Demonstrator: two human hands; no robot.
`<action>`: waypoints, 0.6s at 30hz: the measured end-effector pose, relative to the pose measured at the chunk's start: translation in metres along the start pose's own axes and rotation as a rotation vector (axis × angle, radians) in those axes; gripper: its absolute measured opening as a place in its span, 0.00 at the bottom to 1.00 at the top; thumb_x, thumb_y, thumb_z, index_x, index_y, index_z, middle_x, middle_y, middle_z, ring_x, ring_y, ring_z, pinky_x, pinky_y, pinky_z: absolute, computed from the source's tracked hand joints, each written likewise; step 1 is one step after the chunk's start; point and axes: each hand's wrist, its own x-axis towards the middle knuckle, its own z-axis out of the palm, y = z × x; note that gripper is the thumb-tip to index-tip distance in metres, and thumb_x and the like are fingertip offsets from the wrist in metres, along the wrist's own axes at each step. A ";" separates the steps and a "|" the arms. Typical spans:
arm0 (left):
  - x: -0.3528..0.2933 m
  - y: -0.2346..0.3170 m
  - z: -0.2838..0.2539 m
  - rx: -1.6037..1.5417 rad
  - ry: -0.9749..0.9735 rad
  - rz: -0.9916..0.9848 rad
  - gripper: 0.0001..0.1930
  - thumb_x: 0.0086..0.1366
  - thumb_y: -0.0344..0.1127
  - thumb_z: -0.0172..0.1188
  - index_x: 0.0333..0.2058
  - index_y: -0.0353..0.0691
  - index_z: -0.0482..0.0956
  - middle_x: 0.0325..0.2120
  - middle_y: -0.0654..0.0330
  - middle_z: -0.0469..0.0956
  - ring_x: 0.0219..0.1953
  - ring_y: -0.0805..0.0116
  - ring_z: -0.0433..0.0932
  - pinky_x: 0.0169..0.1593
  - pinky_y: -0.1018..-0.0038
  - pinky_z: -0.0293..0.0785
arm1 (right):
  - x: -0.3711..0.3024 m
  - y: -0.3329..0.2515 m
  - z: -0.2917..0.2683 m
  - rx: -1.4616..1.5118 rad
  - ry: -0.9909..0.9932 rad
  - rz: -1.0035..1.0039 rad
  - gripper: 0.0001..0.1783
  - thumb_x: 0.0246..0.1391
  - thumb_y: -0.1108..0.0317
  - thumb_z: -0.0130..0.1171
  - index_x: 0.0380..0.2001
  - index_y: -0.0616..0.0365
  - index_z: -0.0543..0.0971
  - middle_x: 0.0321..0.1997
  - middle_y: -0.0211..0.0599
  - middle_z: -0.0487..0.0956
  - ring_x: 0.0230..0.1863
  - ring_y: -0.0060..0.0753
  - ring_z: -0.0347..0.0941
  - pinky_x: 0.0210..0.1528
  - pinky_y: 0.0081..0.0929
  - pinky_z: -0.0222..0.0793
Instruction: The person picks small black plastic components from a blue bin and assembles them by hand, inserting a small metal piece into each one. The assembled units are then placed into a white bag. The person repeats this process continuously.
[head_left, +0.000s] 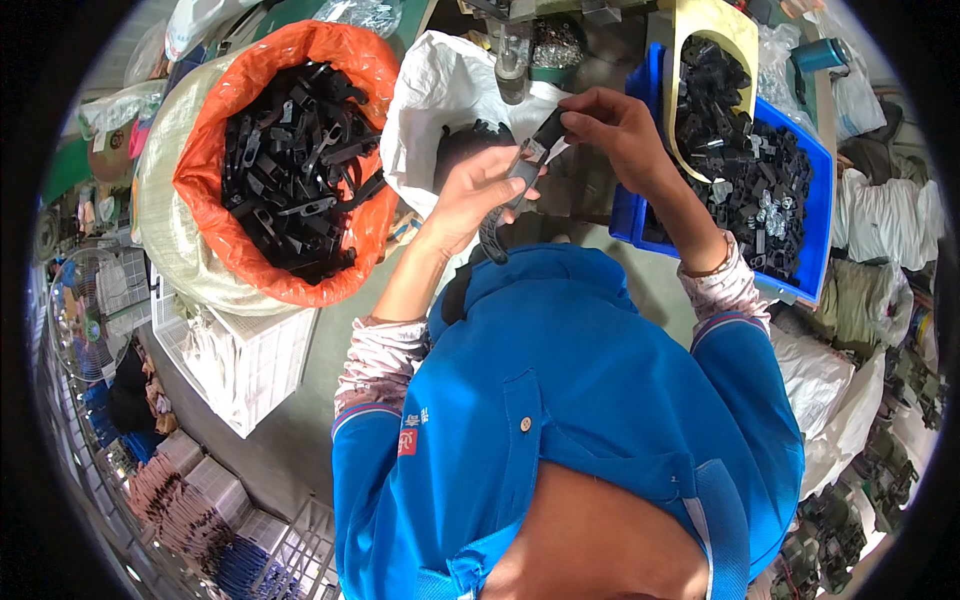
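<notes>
Left hand (472,192) gripped a black handle (526,169); right hand (618,128) pinched its end (549,129), perhaps mid-assembly, the next move wanting alignment.

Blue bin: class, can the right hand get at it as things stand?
Probably yes: the blue bin is open beside the right forearm, though the right hand holds a black part.
</notes>
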 end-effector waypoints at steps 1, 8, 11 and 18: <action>0.000 0.000 0.001 0.000 -0.007 -0.001 0.20 0.65 0.31 0.60 0.55 0.36 0.71 0.47 0.59 0.79 0.42 0.71 0.79 0.32 0.81 0.72 | 0.000 0.001 0.000 -0.020 -0.033 0.005 0.12 0.56 0.71 0.64 0.42 0.66 0.79 0.37 0.37 0.81 0.37 0.25 0.77 0.42 0.24 0.75; -0.001 -0.005 0.005 0.004 0.012 0.008 0.21 0.66 0.32 0.59 0.56 0.36 0.70 0.47 0.59 0.79 0.42 0.72 0.79 0.32 0.81 0.73 | -0.006 0.004 0.009 -0.066 -0.091 0.009 0.11 0.57 0.70 0.64 0.41 0.65 0.79 0.38 0.34 0.81 0.38 0.23 0.77 0.42 0.22 0.76; -0.001 -0.006 0.007 0.014 0.006 0.016 0.19 0.66 0.31 0.59 0.55 0.35 0.70 0.46 0.58 0.79 0.41 0.71 0.79 0.32 0.81 0.73 | -0.012 0.011 0.012 -0.063 -0.097 -0.004 0.10 0.57 0.69 0.64 0.39 0.64 0.79 0.38 0.34 0.81 0.38 0.23 0.77 0.41 0.22 0.75; 0.010 -0.019 0.024 0.313 0.198 0.136 0.21 0.61 0.29 0.64 0.51 0.35 0.67 0.44 0.52 0.79 0.34 0.73 0.79 0.27 0.79 0.74 | -0.039 0.024 0.022 0.009 -0.022 0.006 0.10 0.60 0.67 0.61 0.37 0.64 0.80 0.37 0.31 0.80 0.39 0.19 0.74 0.43 0.21 0.71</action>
